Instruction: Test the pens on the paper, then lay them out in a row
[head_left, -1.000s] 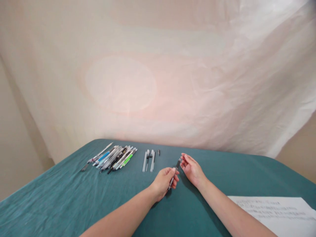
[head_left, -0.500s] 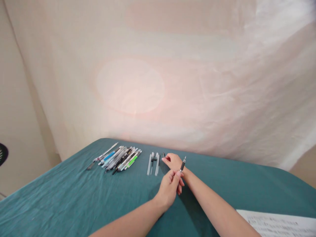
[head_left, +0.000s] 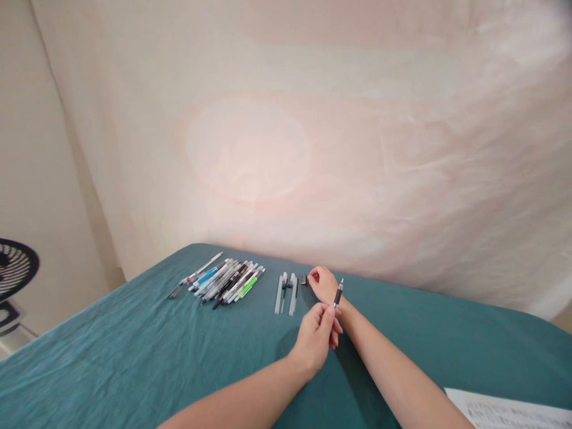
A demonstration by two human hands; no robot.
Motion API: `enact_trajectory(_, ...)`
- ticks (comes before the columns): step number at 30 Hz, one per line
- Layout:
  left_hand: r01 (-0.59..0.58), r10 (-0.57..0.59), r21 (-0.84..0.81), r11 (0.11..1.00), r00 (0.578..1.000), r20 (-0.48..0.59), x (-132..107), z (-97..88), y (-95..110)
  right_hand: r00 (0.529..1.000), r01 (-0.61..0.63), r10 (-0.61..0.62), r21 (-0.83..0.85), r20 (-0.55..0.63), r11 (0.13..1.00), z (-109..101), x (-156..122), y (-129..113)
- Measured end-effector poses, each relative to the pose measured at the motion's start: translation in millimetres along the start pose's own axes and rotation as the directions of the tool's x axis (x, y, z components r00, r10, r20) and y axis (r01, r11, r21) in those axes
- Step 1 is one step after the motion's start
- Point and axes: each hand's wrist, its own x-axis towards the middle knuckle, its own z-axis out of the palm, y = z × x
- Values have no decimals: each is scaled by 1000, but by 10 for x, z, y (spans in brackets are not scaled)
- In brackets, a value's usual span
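Centrally, the left hand (head_left: 318, 335) pinches a dark pen (head_left: 338, 294) upright, fingers closed on it. Just above, the right hand (head_left: 322, 282) curls its fingertips against a small dark cap (head_left: 304, 279); I cannot tell whether it grips the cap.

The left hand (head_left: 318, 336) grips a dark pen (head_left: 338, 294) upright over the teal table (head_left: 134, 357). The right hand (head_left: 322, 283) touches a small dark piece (head_left: 304, 280) near the far edge, just beside white pen barrels (head_left: 286, 293). A pile of pens (head_left: 227, 280) lies further toward the left edge.

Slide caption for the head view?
Left hand holds a pen tip-up; right hand reaches a small dark part on teal tablecloth.
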Motion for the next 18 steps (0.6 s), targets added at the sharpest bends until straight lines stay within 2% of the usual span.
enact_trajectory(9,6,-5,16,1000,1000,-12,11,1,-14,982,168,-177,123,64,978,33,30,108)
enact_trajectory(14,33,-32,13,999,999,-20,25,4,-22,979,154,-177,208,96,966,52,5,60)
enact_trajectory(18,38,-38,3,999,999,-19,29,-2,-23,987,90,-127,312,99,946,51,-22,25)
